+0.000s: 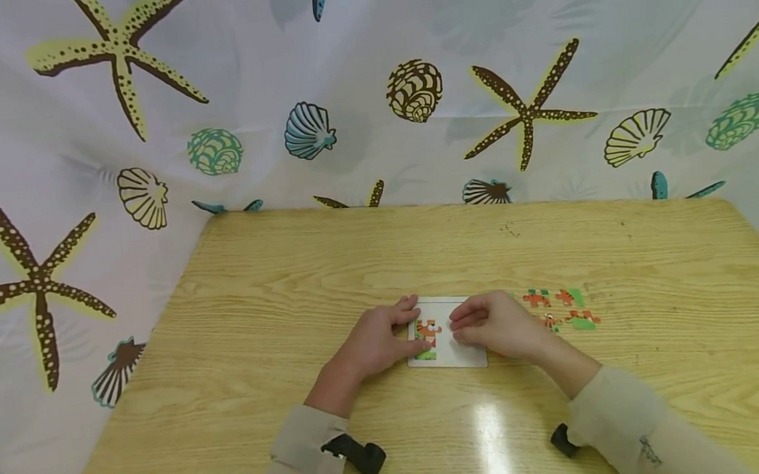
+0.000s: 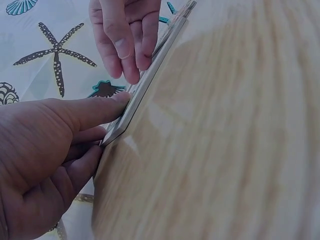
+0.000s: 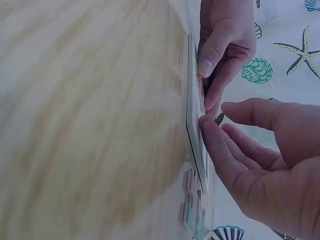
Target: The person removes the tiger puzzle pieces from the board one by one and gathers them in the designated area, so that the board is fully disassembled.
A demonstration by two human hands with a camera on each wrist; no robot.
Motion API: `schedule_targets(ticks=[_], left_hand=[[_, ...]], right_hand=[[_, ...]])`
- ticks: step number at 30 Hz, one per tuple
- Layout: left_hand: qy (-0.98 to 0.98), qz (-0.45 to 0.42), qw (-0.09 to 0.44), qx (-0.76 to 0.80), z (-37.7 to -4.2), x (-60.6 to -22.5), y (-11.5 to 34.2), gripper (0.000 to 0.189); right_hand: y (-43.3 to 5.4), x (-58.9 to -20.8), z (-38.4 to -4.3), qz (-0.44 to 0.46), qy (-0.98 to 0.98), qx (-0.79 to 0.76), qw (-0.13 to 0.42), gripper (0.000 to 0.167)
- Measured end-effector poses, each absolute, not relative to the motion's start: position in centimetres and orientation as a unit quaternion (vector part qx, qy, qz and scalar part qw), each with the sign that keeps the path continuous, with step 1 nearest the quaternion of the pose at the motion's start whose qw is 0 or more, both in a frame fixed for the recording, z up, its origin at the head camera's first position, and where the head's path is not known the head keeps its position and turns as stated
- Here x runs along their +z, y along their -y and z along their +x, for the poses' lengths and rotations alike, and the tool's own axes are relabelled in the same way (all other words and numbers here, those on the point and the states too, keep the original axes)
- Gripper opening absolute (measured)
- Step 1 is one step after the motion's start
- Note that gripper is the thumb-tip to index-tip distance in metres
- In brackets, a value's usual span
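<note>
A white puzzle board [image 1: 461,358] lies flat on the wooden table, with joined pieces of an orange-and-green picture [image 1: 427,329] along its left side. My left hand [image 1: 375,339] holds the board's left edge, thumb on the lower pieces and fingers by the upper left corner. Seen from the left wrist, the thumb presses on top of the board [image 2: 150,77] while the other fingers curl at its edge. Over the board's right half is my right hand [image 1: 498,324]. In the right wrist view its thumb and fingers [image 3: 212,142] are apart, one fingertip at the board's surface, nothing visible between them.
Several loose puzzle pieces [image 1: 583,319] in orange and green lie right of the board, partly behind the right hand. The wooden table [image 1: 274,276] reaches back to a white curtain [image 1: 350,51] printed with starfish and shells. Black straps [image 1: 365,456] sit on both wrists.
</note>
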State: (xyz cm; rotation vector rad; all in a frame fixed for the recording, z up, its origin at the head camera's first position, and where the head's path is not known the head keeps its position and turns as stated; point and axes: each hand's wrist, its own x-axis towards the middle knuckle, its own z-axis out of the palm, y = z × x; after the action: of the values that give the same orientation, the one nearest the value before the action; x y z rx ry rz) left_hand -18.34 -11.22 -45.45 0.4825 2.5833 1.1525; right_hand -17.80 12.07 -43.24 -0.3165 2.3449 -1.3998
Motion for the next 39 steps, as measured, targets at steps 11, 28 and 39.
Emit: schedule_targets(ticks=[11,28,39], left_hand=[[-0.891,0.168,0.139,0.399,-18.3,-45.1,11.3,0.068],[-0.893,0.176,0.133,0.392,-18.1,-44.9,11.3,0.064],[-0.892,0.174,0.138,0.393,-18.1,-44.9,11.1,0.063]], right_hand=[[-10.9,-43.3,-17.6,-0.12,-0.829,-0.514,0.185,0.023],[-10.6,-43.3,-17.5,-0.05,-0.788,-0.572,0.222,0.031],[-10.1,-43.9,-18.0,0.003,-0.752,-0.616,0.235,0.026]])
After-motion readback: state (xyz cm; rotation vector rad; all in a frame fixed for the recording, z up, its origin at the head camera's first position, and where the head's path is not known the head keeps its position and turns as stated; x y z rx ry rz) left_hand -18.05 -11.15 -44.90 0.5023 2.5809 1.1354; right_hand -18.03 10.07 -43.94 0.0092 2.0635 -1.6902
